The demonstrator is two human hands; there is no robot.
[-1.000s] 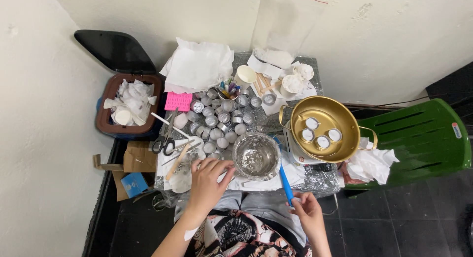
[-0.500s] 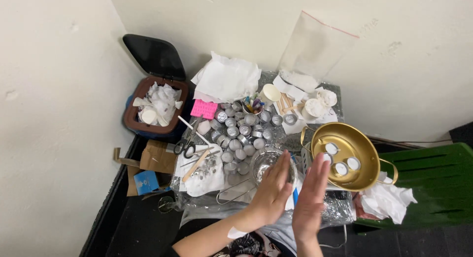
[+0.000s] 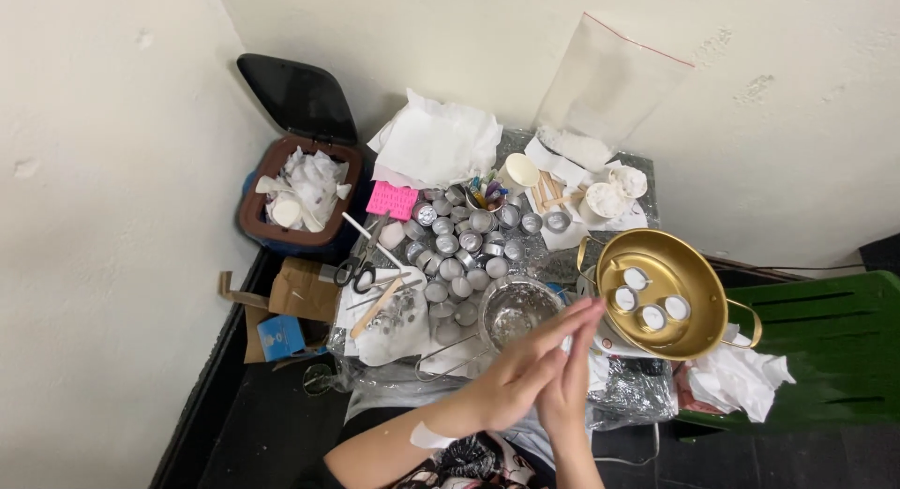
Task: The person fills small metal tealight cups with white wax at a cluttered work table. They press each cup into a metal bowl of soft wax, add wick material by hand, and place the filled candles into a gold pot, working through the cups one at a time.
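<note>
Seen from above, a person stands at a small cluttered table point(image 3: 525, 142) set against a white wall. The left hand point(image 3: 520, 372) and the right hand point(image 3: 574, 381) are pressed together palm to palm, fingers stretched out flat and pointing up and to the right; neither holds anything. A white strip is stuck on the left forearm.

A second ago the hands were apart, the left one lying on the table edge and the right one low beside a blue pen. Half a second ago they had risen and were closing on each other. Now they meet above the table's near edge.

The fingertips lie just over the rim of a clear glass bowl point(image 3: 511, 311). Just to their right sits a gold pan point(image 3: 666, 297) with two handles, holding four small white candles in metal cups.

Beyond the bowl, a crowd of empty metal cups point(image 3: 459, 255) covers the middle of the table. To its left lie scissors point(image 3: 356, 271) and a pink pad point(image 3: 392, 200). White paper sheets point(image 3: 441, 142) are heaped at the back. An open bin point(image 3: 302, 184) full of crumpled tissue stands left of the table, and a green chair point(image 3: 825, 348) stands on the right.
</note>
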